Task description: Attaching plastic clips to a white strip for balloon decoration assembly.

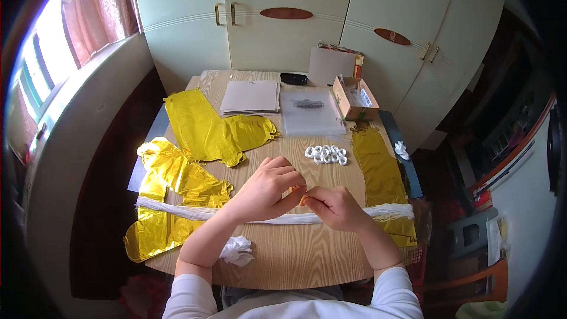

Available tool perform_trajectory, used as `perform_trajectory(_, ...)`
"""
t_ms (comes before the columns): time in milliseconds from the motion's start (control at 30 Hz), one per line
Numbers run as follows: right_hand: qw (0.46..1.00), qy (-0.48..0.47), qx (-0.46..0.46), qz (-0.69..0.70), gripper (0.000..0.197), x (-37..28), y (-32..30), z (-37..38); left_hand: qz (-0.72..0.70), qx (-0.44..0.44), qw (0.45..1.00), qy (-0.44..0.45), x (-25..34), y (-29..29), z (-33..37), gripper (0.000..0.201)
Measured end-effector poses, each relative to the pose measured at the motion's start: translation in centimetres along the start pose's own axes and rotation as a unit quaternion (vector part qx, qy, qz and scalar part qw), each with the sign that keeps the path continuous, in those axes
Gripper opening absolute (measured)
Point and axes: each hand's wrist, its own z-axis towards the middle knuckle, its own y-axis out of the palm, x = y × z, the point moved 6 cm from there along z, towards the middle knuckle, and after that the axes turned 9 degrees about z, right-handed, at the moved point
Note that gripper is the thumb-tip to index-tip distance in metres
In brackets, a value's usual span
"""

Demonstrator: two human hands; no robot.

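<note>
Above the middle of the table, my left hand is bent at the wrist with its fingers pinched together. My right hand is closed beside it, fingertips almost meeting those of the left. A tiny orange-yellow bit shows between the fingertips, too small to name. Under both hands a long bundle of white strings stretches across the table. Several small white rings lie grouped just beyond my hands. Flat gold foil pieces, looking like uninflated balloons, lie at the left, and another gold foil piece lies at the right.
Farther back are a stack of grey-white sheets, clear plastic bags, a black pouch and an open cardboard box. Crumpled white tissue lies by my left forearm. Pale cabinets stand behind the wooden table.
</note>
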Motion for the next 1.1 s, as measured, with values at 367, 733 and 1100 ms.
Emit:
perform_trajectory(367,0.999,-0.021,-0.03,-0.032,0.012,0.6,0.3,0.0,0.014,-0.052,0.998,0.009,0.0,0.3,-0.2,0.008)
perform_trajectory(733,0.996,0.008,0.047,0.075,0.01,1.7,-0.2,0.4,-0.562,-0.134,0.792,-0.196,-2.4,2.2,-1.2,0.016)
perform_trajectory(1100,0.997,0.034,0.043,0.06,0.009,1.8,-1.0,0.2,-0.474,-0.111,0.861,-0.146,-2.7,2.4,-1.7,0.013)
